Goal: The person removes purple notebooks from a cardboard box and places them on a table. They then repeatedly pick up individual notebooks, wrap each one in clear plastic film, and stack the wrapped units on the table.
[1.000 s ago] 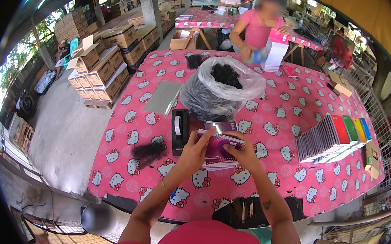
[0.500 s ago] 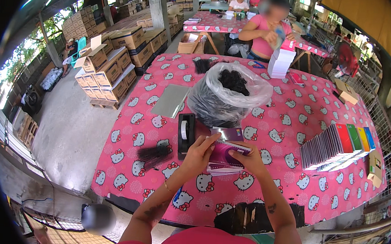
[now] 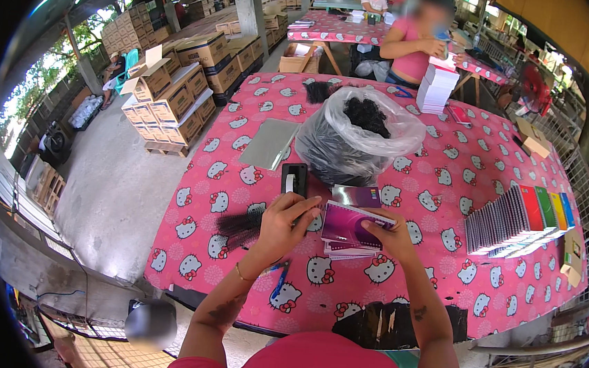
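My right hand [image 3: 388, 237] grips a purple spiral notebook [image 3: 348, 223], tilted up over a small stack of notebooks [image 3: 345, 247] on the pink patterned table [image 3: 439, 285]. My left hand [image 3: 286, 225] rests at the notebook's left edge, fingers curled over a black comb-like binding strip, right next to a black tape dispenser [image 3: 294, 178]. More black binding strips [image 3: 237, 225] lie to the left of that hand. A blue pen [image 3: 278, 279] lies under my left wrist.
A clear bag of black binding pieces [image 3: 355, 137] stands behind the notebooks, a silver sheet [image 3: 268, 143] to its left. Coloured notebooks [image 3: 520, 219] are fanned out at the right. A person in pink [image 3: 416, 45] works at the far end. Stacked cartons [image 3: 177, 95] stand on the left floor.
The view has shifted slightly. My hands have lifted the purple notebook a little closer, with the left hand now at its spine edge.
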`<action>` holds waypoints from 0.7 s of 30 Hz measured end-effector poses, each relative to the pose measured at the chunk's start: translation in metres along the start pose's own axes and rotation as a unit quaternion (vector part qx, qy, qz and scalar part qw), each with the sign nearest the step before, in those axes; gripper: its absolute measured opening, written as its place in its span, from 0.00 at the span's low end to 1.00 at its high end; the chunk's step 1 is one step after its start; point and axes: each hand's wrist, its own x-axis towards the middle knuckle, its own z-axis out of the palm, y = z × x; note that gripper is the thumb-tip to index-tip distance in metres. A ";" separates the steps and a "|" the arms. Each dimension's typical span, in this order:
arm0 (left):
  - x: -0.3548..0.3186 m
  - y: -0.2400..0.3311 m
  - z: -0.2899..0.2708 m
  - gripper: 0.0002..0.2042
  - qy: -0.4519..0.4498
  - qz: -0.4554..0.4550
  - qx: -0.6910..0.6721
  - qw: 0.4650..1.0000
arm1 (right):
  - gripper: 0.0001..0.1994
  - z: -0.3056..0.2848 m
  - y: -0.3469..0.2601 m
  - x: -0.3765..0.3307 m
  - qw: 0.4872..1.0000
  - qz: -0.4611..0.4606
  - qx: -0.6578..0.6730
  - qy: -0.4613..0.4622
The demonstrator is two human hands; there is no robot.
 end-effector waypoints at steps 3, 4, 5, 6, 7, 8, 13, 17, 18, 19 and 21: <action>0.001 -0.003 0.004 0.11 0.009 -0.016 -0.016 1.000 | 0.15 -0.002 0.000 -0.001 1.000 0.005 0.002 -0.005; 0.002 -0.002 0.004 0.11 0.000 -0.027 -0.017 0.999 | 0.15 -0.003 0.001 -0.001 1.000 0.005 0.003 -0.007; 0.003 0.000 0.002 0.10 -0.010 -0.038 -0.018 0.999 | 0.15 -0.003 0.002 -0.001 1.000 0.006 0.004 -0.005; 0.004 0.001 0.001 0.10 -0.019 -0.050 -0.018 0.998 | 0.15 -0.003 0.004 -0.001 1.000 0.007 0.006 -0.005; 0.005 0.000 0.001 0.09 -0.028 -0.051 -0.025 0.998 | 0.15 -0.003 0.006 -0.001 1.000 0.007 0.008 -0.005; 0.008 -0.002 0.000 0.09 -0.037 -0.052 -0.032 0.997 | 0.15 -0.003 0.006 -0.001 1.000 0.010 0.006 -0.002; 0.027 -0.002 -0.011 0.11 -0.107 -0.004 -0.041 0.993 | 0.15 -0.005 0.011 0.000 1.000 0.023 0.004 0.005; 0.029 -0.013 -0.010 0.13 -0.148 0.034 -0.075 0.986 | 0.15 -0.003 0.011 0.002 0.999 -0.024 -0.024 -0.012; 0.032 -0.011 -0.008 0.14 -0.146 0.048 -0.086 0.984 | 0.15 -0.003 0.013 0.001 1.000 -0.013 -0.008 -0.009; 0.033 -0.008 -0.011 0.13 -0.164 0.024 -0.082 0.983 | 0.15 -0.004 0.014 0.000 1.000 -0.001 0.008 -0.005; 0.034 0.002 -0.019 0.13 -0.200 -0.026 -0.076 0.976 | 0.15 -0.003 0.012 -0.001 1.000 0.011 0.009 0.003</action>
